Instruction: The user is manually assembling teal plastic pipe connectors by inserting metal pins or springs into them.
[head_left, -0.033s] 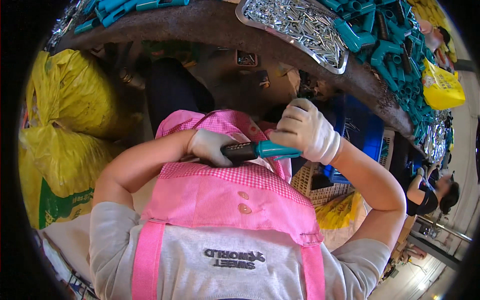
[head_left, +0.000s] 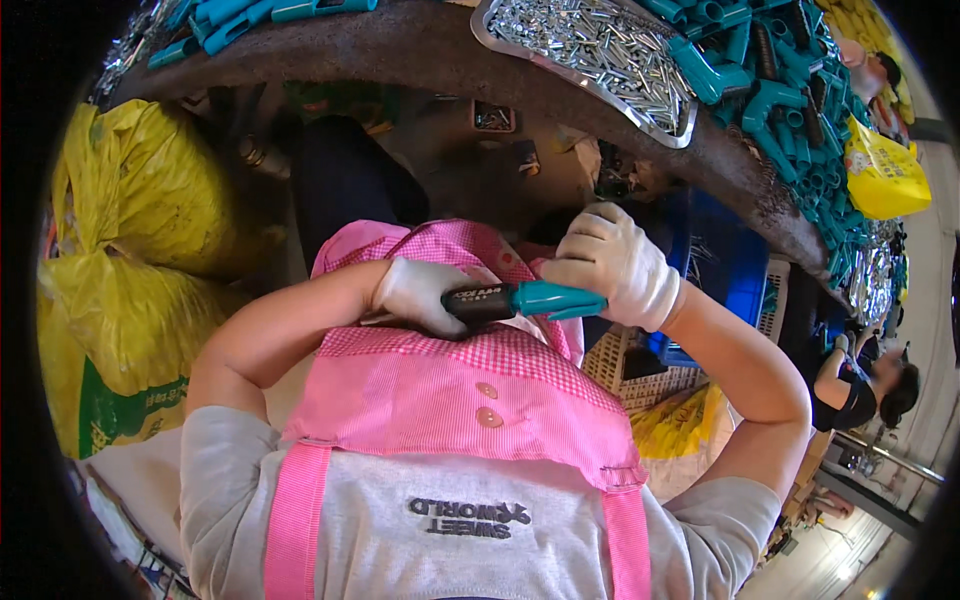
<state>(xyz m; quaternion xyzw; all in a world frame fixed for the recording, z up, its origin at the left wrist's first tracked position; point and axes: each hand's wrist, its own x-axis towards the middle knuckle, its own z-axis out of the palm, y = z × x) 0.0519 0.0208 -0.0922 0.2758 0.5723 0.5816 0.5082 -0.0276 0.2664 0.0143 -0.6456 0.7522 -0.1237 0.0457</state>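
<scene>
My left hand [head_left: 415, 292], in a white glove, is closed round a black cylindrical handle piece [head_left: 485, 303] with pale lettering. Its outer end meets a teal plastic part [head_left: 550, 298], and the two lie in one line above my lap. Fingers of my gloved right hand [head_left: 615, 268] are wrapped over the far end of the teal part, hiding that end. A thin greyish strip shows beside my left wrist; what it is I cannot make out. Below both hands spreads a pink checked apron [head_left: 470, 350].
On the dark-edged bench [head_left: 420, 60] ahead, a metal tray [head_left: 590, 60] holds many small metal pins. Teal plastic parts [head_left: 775, 110] are heaped to its right. Yellow sacks [head_left: 150, 200] stand at my left, a blue crate [head_left: 720, 265] at my right. Another person [head_left: 860, 385] sits farther right.
The black handle piece has turned slightly about its length, so its lettering now faces up more. The teal part has turned a little too. Both hands stay almost in place.
</scene>
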